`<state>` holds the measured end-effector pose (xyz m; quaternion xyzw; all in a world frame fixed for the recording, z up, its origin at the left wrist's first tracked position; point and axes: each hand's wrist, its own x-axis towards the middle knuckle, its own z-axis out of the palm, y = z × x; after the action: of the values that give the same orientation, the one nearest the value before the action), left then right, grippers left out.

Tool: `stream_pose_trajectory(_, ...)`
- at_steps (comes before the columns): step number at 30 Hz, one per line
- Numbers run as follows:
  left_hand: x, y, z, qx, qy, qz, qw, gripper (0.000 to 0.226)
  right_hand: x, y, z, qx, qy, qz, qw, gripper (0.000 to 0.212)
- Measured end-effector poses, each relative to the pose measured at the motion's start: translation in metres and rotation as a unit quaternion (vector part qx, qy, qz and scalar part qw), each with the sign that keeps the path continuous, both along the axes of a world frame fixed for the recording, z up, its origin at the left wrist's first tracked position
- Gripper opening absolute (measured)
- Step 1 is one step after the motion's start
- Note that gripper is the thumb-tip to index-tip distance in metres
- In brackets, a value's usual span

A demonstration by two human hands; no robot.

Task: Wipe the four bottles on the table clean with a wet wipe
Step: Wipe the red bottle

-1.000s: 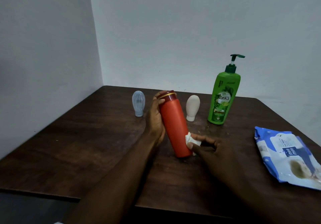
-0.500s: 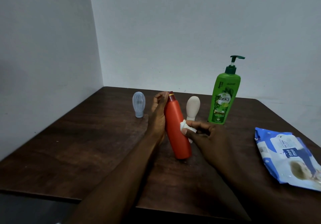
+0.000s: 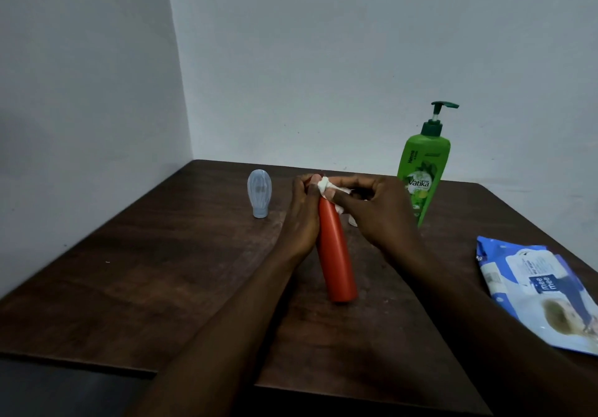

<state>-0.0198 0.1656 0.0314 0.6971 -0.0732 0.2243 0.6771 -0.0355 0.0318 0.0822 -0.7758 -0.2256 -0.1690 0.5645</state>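
A tall red bottle (image 3: 336, 254) stands tilted on the dark wooden table (image 3: 161, 271), its base down near the middle. My left hand (image 3: 302, 216) grips its upper part from the left. My right hand (image 3: 375, 212) pinches a white wet wipe (image 3: 325, 185) against the bottle's top. A pale blue bottle (image 3: 259, 197) stands to the left. The green pump bottle (image 3: 422, 170) stands at the back right. Only a sliver of the small white bottle (image 3: 352, 221) shows below my right hand.
A blue and white pack of wet wipes (image 3: 537, 290) lies flat at the table's right edge. Walls meet in a corner behind the table. The table's front edge runs across the bottom of the view.
My right hand has slid the wipe up the red bottle from near its base to its top. It now covers the white bottle. My left hand keeps its hold.
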Motion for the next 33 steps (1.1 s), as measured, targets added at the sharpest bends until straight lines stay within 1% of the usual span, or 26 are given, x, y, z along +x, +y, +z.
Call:
stream_pose_trajectory(5,0.007,0.0,0.0,-0.063,0.025,-0.03,0.997,0.039,0.004,-0.001,-0.01,-0.032,-0.003,-0.009,0.999,0.017)
stream_pose_trajectory(8,0.009,-0.002,0.0,-0.149,0.053,-0.044,0.986,0.036,-0.003,-0.004,-0.019,-0.065,-0.02,-0.005,0.998,0.018)
stream_pose_trajectory(10,0.008,-0.001,0.0,-0.188,0.075,-0.053,0.978,0.032,-0.013,-0.008,-0.028,-0.094,-0.038,-0.017,0.995,0.018)
stream_pose_trajectory(13,0.005,-0.002,0.001,-0.206,0.105,-0.061,0.971,0.039,-0.03,-0.018,-0.049,-0.097,-0.056,-0.004,0.994,0.019)
stream_pose_trajectory(15,0.005,-0.004,0.001,-0.217,0.114,-0.069,0.967,0.044,-0.04,-0.024,-0.059,-0.116,-0.06,0.003,0.991,0.019)
stream_pose_trajectory(18,0.007,-0.004,-0.001,-0.212,0.127,-0.045,0.968,0.044,-0.057,-0.033,-0.07,-0.16,-0.09,0.001,0.983,0.029)
stream_pose_trajectory(20,0.009,-0.003,0.0,-0.207,0.137,-0.029,0.968,0.044,-0.064,-0.036,-0.075,-0.174,-0.129,-0.006,0.976,0.033)
stream_pose_trajectory(24,0.009,-0.002,0.005,-0.233,0.136,-0.025,0.963,0.049,-0.067,-0.043,-0.084,-0.157,-0.186,-0.019,0.97,0.029)
stream_pose_trajectory(28,0.012,0.003,0.005,-0.293,0.148,-0.032,0.944,0.05,-0.069,-0.04,-0.086,-0.148,-0.241,-0.039,0.958,0.025)
stream_pose_trajectory(30,0.012,0.003,0.005,-0.333,0.165,-0.031,0.928,0.045,-0.07,-0.039,-0.083,-0.134,-0.268,-0.043,0.953,0.023)
stream_pose_trajectory(33,0.01,0.002,0.007,-0.415,0.199,-0.04,0.887,0.036,-0.072,-0.041,-0.068,-0.084,-0.242,-0.054,0.965,0.023)
